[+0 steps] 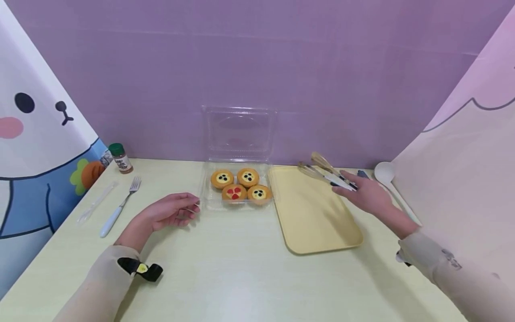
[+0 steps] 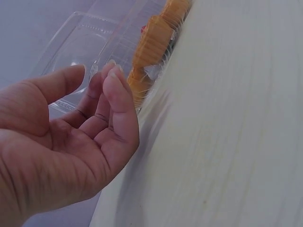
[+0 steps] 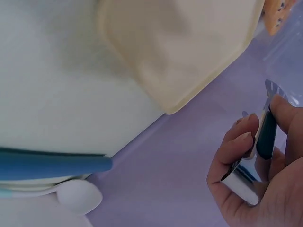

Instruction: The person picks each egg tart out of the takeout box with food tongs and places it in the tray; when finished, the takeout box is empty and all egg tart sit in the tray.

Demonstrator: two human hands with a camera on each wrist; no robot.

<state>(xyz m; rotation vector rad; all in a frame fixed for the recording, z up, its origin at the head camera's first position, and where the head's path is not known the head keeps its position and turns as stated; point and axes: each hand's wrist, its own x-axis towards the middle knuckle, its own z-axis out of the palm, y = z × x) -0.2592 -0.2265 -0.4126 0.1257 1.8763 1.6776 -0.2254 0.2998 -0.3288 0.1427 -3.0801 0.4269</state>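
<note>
Fingers loosely curled, my left hand [image 1: 170, 211] rests on the table [image 1: 225, 268], holding nothing, just beside the clear box [image 1: 237, 185] of four tarts. Right of it, my right hand [image 1: 364, 193] grips metal tongs [image 1: 327, 172] above the yellow tray's [image 1: 314, 219] far corner.

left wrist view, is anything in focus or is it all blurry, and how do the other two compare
Left wrist view: the left hand is sharp, the orange tarts behind smear soft. Right wrist view: the metal tongs carry glare, the pale yellow tray is soft. Head view: evenly lit, edges bowed, right hand slightly blurred.
</note>
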